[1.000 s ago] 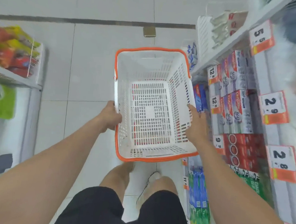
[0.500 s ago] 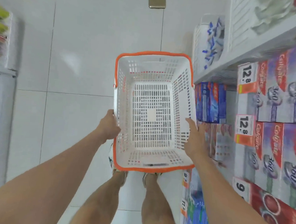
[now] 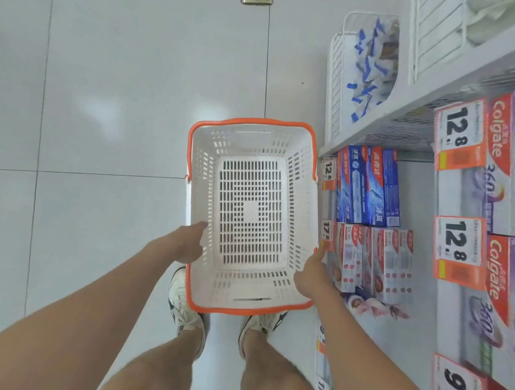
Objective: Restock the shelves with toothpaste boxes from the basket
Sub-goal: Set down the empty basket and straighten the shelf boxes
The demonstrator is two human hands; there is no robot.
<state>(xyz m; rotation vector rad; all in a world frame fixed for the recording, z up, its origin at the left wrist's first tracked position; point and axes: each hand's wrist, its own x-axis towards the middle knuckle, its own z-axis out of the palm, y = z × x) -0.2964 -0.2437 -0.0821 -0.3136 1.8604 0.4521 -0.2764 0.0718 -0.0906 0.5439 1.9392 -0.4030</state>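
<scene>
The white basket with an orange rim (image 3: 248,121) is in front of my feet, low over the tiled floor, and nothing lies in it. My left hand (image 3: 177,245) touches its left wall with fingers stretched forward. At the basket's right rim, my right hand (image 3: 311,273) has its index finger straight along the edge. Blue toothpaste boxes (image 3: 368,186) and red-and-white toothpaste boxes (image 3: 375,262) stand on the lower shelf just right of the basket. Purple Colgate boxes (image 3: 511,168) fill the shelf above them.
Orange price tags (image 3: 462,132) line the shelf edges on the right. A white wire bin (image 3: 335,79) with blue-and-white packets hangs at the shelf's far end. My two shoes (image 3: 183,308) stand just behind the basket. Pale floor tiles (image 3: 103,125) spread to the left.
The basket has come lower, down in front of my feet. Both hands have loosened from gripping its sides to straight fingers against it. The view has tilted down toward the shelves.
</scene>
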